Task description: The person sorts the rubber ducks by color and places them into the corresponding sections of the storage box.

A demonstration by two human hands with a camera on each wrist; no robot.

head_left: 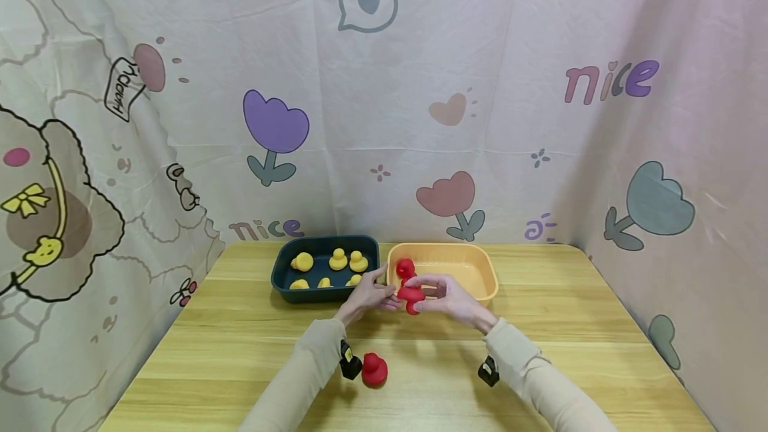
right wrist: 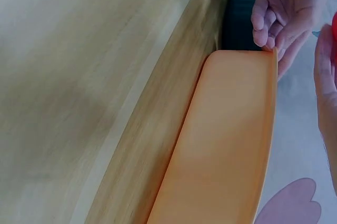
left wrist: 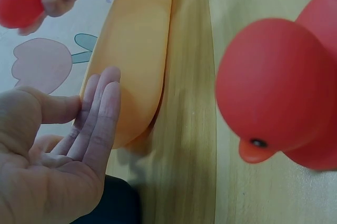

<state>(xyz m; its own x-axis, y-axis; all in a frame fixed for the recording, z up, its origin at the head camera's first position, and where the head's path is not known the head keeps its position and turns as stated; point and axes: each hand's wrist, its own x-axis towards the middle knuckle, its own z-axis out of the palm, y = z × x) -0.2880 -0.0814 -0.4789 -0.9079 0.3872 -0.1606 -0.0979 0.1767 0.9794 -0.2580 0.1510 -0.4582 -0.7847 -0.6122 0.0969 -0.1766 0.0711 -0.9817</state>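
My right hand (head_left: pixel 447 295) holds a red rubber duck (head_left: pixel 411 296) between thumb and fingers, over the near left part of the light orange bin (head_left: pixel 489 285). Inside that bin, at its left end, is another red duck (head_left: pixel 405 267). My left hand (left wrist: pixel 68 134) is beside the bin's left corner, its fingers mostly straight and nothing held in them; whether they touch the rim I cannot tell. A further red duck (head_left: pixel 375 371) sits on the table near my left wrist and looms large in the left wrist view.
Left of the orange bin stands a dark green bin (head_left: pixel 279 279) with several yellow ducks (head_left: pixel 338 259) in it. Both bins are toward the back of the wooden table (head_left: pixel 240 352). A printed curtain (head_left: pixel 384 85) hangs behind.
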